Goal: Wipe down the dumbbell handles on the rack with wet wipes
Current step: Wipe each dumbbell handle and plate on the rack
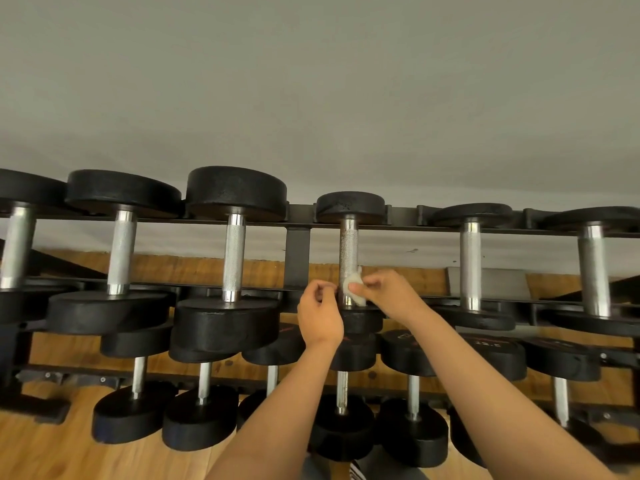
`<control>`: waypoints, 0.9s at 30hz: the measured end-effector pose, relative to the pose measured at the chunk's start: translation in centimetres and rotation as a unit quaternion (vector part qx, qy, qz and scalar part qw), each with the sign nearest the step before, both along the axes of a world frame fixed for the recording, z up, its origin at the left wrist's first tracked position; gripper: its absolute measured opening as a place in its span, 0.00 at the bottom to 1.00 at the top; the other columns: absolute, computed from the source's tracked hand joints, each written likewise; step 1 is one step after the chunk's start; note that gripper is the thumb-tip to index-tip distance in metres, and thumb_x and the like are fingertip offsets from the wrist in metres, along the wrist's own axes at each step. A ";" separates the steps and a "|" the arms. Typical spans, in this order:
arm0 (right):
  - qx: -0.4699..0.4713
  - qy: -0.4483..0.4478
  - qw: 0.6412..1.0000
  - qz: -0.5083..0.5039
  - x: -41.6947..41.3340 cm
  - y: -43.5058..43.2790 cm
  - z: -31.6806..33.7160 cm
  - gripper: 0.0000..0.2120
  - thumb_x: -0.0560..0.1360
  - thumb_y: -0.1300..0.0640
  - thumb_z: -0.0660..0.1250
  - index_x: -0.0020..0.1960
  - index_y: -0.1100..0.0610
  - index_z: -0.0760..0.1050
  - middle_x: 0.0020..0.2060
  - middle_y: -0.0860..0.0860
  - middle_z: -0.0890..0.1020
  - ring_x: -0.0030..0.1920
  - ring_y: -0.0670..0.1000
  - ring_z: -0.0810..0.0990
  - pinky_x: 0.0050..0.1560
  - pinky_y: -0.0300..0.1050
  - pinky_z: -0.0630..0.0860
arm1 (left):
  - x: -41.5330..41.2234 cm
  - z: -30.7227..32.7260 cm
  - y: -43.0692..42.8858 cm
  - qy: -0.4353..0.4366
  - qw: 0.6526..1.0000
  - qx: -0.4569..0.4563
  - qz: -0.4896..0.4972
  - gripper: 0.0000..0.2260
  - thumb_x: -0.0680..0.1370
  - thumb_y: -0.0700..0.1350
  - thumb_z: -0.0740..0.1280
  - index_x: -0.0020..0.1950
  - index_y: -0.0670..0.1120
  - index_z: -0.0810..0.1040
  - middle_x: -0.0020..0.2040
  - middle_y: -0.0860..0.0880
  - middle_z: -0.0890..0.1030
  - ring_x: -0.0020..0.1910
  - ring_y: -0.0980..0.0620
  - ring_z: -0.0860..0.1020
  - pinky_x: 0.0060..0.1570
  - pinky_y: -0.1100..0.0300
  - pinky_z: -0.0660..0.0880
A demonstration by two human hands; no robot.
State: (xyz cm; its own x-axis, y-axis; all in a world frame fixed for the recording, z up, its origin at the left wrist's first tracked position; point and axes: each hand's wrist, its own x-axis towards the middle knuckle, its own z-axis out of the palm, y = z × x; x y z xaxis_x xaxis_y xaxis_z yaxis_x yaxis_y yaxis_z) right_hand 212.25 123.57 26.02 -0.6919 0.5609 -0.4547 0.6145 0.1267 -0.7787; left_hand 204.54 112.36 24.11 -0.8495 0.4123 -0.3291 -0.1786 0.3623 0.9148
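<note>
1. Wiping step in hand: the right hand (388, 292) pinches the wet wipe (353, 287) against the near end of the knurled handle (348, 251), on the fourth dumbbell (349, 206) from the left on the rack's (298, 251) top tier.
2. The left hand (320, 315) sits just beside that handle with its fingers curled. Whether it has a corner of the wipe, I can't tell.
3. The handle's long axis runs front to back, pointing away toward the wall (311, 81).
4. Next, I'd say, comes a slide of the wipe along the full length, wrapped snug over the knurling.
</note>
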 end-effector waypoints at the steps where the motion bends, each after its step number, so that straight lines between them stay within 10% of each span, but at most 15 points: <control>1: -0.001 -0.007 1.000 0.019 0.4 -0.3 0.0 0.11 0.77 0.51 0.68 0.36 0.52 0.80 0.29 0.47 0.77 0.31 0.40 0.75 0.38 0.37 0.68 | 0.0 -0.1 0.0 0.000 1.000 0.000 0.000 0.10 0.81 0.40 0.61 0.41 0.47 0.77 0.41 0.50 0.80 0.44 0.53 0.79 0.45 0.63 0.72; 11: -0.012 -0.038 0.998 0.048 0.2 0.7 -0.4 0.16 0.73 0.51 0.73 0.45 0.65 0.82 0.44 0.63 0.81 0.40 0.53 0.77 0.41 0.39 0.73 | -0.1 -0.4 0.1 0.002 1.000 -0.003 0.003 0.10 0.80 0.40 0.61 0.40 0.47 0.77 0.41 0.50 0.81 0.45 0.52 0.79 0.47 0.59 0.74; 18: -0.029 0.001 0.998 0.049 0.1 0.0 -0.4 0.07 0.74 0.54 0.72 0.40 0.56 0.81 0.36 0.45 0.78 0.38 0.42 0.76 0.39 0.32 0.70 | -0.1 -0.4 0.0 0.004 1.000 0.002 0.003 0.10 0.80 0.40 0.62 0.41 0.47 0.77 0.41 0.50 0.81 0.44 0.52 0.79 0.47 0.59 0.74; 27: -0.032 0.042 0.998 0.016 -0.3 0.2 -1.1 0.12 0.76 0.50 0.70 0.46 0.59 0.84 0.42 0.51 0.80 0.43 0.49 0.78 0.43 0.38 0.71 | 0.0 -0.3 -0.1 0.005 1.000 0.009 -0.012 0.08 0.80 0.45 0.65 0.42 0.45 0.77 0.38 0.51 0.79 0.39 0.55 0.77 0.43 0.62 0.72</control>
